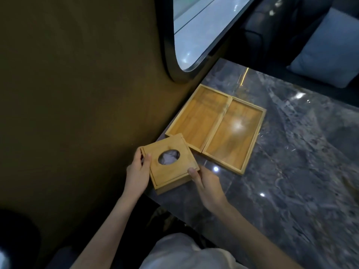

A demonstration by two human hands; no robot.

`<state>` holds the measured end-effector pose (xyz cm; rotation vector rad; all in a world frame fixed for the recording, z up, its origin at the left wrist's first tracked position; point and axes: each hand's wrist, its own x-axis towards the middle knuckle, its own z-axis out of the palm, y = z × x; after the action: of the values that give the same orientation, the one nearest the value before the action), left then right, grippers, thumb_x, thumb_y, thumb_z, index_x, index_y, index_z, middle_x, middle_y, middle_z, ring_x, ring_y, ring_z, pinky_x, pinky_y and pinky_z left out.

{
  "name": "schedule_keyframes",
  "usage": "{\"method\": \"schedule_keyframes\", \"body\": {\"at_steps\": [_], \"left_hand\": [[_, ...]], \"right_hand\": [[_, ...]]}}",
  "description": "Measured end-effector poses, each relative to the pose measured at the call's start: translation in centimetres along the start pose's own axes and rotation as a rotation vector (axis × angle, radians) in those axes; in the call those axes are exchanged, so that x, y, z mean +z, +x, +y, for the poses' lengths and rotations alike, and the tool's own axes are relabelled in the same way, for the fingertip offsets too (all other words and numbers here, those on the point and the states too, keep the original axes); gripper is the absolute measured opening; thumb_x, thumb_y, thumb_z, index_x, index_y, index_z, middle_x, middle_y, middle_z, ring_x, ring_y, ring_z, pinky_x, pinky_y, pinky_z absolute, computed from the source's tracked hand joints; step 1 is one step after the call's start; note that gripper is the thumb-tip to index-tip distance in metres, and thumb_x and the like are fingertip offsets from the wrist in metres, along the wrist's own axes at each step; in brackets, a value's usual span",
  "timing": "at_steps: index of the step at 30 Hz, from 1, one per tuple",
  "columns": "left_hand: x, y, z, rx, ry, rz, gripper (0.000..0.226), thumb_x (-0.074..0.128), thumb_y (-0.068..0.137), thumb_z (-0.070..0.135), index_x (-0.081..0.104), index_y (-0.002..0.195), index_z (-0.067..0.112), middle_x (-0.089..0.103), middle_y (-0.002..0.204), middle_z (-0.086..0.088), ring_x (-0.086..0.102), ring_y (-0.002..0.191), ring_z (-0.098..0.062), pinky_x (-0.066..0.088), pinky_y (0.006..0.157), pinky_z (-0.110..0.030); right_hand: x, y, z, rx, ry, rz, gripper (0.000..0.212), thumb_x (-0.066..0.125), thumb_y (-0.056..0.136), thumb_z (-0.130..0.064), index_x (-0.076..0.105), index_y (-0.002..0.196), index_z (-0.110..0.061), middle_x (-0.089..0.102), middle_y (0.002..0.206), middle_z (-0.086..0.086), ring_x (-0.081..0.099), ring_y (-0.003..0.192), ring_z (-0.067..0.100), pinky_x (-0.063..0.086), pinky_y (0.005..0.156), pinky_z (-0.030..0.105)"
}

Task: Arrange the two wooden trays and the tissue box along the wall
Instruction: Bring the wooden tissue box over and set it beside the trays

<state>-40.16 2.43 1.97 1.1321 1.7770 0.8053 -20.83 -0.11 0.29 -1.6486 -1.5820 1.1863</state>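
Observation:
A wooden tissue box point(171, 150) with an oval hole showing white tissue sits at the near left corner of the dark marble table point(291, 171), by the wall. My left hand point(137, 175) grips its left side and my right hand point(207, 185) grips its near right corner. Two shallow wooden trays lie side by side just beyond it: the first tray point(198, 115) against the wall, the second tray point(233, 133) touching its right side. The box's far corner overlaps the near edge of the first tray.
A dark olive wall point(77, 94) runs along the table's left edge, with a rounded black-framed mirror or window point(194, 35) above the trays. A dark sofa with a grey cushion point(328, 47) stands beyond the table. My lap shows at the bottom.

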Motion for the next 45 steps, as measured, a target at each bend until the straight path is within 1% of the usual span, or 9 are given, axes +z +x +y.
{"method": "schedule_keyframes", "body": {"at_steps": [3,12,19,23,30,34,37,42,45], "left_hand": [[0.2,0.5,-0.7,-0.02,-0.022,0.001,0.038,0.035,0.095,0.033,0.039,0.131,0.021,0.053,0.097,0.017,0.051,0.094,-0.005,0.038,0.078,-0.02],[0.2,1.7,-1.3,-0.067,-0.043,0.012,0.047,0.031,0.096,0.036,0.026,0.14,0.02,0.05,0.125,-0.001,0.045,0.105,-0.01,0.037,0.087,-0.027],[0.4,1.5,-1.0,-0.088,-0.031,0.083,0.043,0.034,0.095,0.036,0.044,0.13,0.014,0.054,0.103,0.009,0.052,0.103,-0.012,0.039,0.091,-0.028],[0.4,1.5,-1.0,-0.105,-0.036,0.094,0.038,0.035,0.095,0.037,0.055,0.117,0.013,0.056,0.083,0.017,0.055,0.083,-0.003,0.042,0.083,-0.029],[-0.3,1.5,-0.8,-0.237,-0.091,0.058,0.048,0.032,0.093,0.045,0.053,0.123,0.014,0.06,0.099,0.006,0.051,0.081,-0.002,0.038,0.084,-0.029],[-1.1,0.0,-1.2,-0.415,-0.286,0.062,0.05,0.035,0.092,0.046,0.041,0.133,0.019,0.052,0.133,-0.003,0.048,0.12,-0.02,0.034,0.105,-0.038],[-1.2,-2.9,-1.1,-0.488,-0.491,0.094,0.045,0.04,0.092,0.04,0.046,0.13,0.018,0.055,0.119,-0.002,0.053,0.105,-0.018,0.041,0.091,-0.035],[-0.2,-6.7,-1.4,-0.453,-0.562,0.112,0.051,0.053,0.088,0.033,0.04,0.134,0.017,0.059,0.109,0.0,0.06,0.091,-0.014,0.048,0.071,-0.028],[0.4,-7.0,-1.4,-0.416,-0.575,0.095,0.056,0.058,0.085,0.028,0.038,0.135,0.015,0.063,0.111,-0.004,0.063,0.098,-0.017,0.051,0.078,-0.03]], "right_hand": [[0.4,0.2,0.4,0.01,-0.001,0.012,0.023,0.041,0.091,-0.045,0.053,0.086,-0.026,0.058,0.077,-0.013,0.055,0.073,0.0,0.038,0.059,0.001],[1.3,0.4,0.4,0.032,0.034,-0.007,0.035,0.041,0.087,-0.051,0.057,0.1,-0.022,0.067,0.094,0.001,0.061,0.084,0.007,0.044,0.065,0.011],[1.4,0.5,0.3,0.019,0.02,0.007,0.037,0.043,0.086,-0.051,0.057,0.101,-0.021,0.068,0.09,0.0,0.061,0.079,0.004,0.043,0.064,0.006],[1.5,0.2,0.0,0.026,0.033,-0.026,0.036,0.042,0.082,-0.057,0.054,0.096,-0.026,0.069,0.085,-0.004,0.062,0.079,0.0,0.048,0.066,0.013],[-0.1,1.3,-0.7,0.121,-0.062,-0.157,0.039,0.038,0.085,-0.059,0.056,0.089,-0.025,0.065,0.083,-0.005,0.061,0.078,0.005,0.049,0.069,0.022],[-1.8,5.3,-1.9,0.116,-0.193,-0.121,0.028,0.037,0.093,-0.041,0.059,0.09,-0.024,0.064,0.085,-0.003,0.061,0.081,0.013,0.05,0.075,0.031],[-2.4,8.7,-3.4,0.077,-0.015,-0.091,0.024,0.041,0.094,-0.027,0.059,0.108,-0.019,0.061,0.098,-0.002,0.058,0.088,0.01,0.047,0.077,0.026],[-2.6,12.1,-5.4,0.119,0.163,-0.26,0.022,0.039,0.095,-0.02,0.061,0.099,-0.024,0.061,0.095,-0.007,0.059,0.078,0.007,0.049,0.067,0.023],[-2.3,12.7,-5.3,0.125,0.125,-0.353,0.024,0.04,0.095,-0.023,0.063,0.096,-0.027,0.06,0.094,-0.009,0.057,0.084,0.01,0.047,0.07,0.024]]}}
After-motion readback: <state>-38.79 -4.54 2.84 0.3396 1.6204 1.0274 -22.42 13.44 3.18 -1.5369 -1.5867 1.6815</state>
